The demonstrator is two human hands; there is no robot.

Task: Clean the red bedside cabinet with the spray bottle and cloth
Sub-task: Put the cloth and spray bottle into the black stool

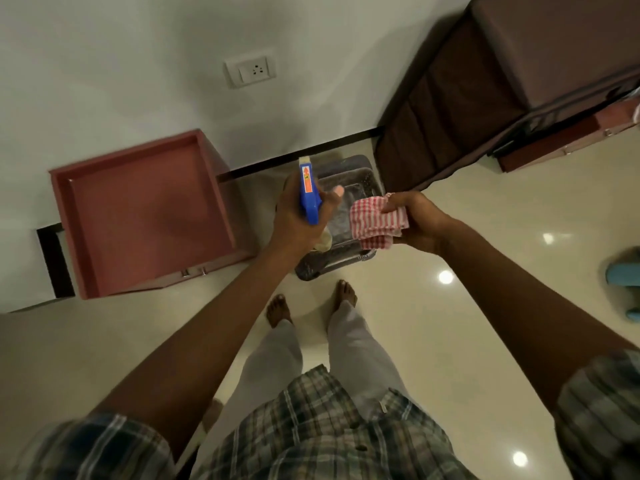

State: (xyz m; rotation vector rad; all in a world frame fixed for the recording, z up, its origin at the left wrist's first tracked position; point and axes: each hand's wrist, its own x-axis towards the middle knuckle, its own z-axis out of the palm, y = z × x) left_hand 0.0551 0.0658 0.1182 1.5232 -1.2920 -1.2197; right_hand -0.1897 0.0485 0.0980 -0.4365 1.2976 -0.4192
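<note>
Left hand [296, 220]: gripping spray bottle [309, 192], readying a squirt.
Right hand [417, 223]: pinching cloth [374, 221] for wiping.
Cabinet [138, 216]: sitting at nine o'clock.

Gripped the spray bottle [309, 192] in the left hand [292, 220], nozzle toward the wall. Pinched the folded red-checked cloth [374, 221] in the right hand [420, 223], just beside it. Stood barefoot over a grey tray [360, 168], with the red cabinet [145, 216] on the left, against the wall.

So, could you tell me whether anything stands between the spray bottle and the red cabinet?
Nothing visible does. The left hand holds the spray bottle over a grey tray, just right of the red cabinet, with only open air between.
</note>
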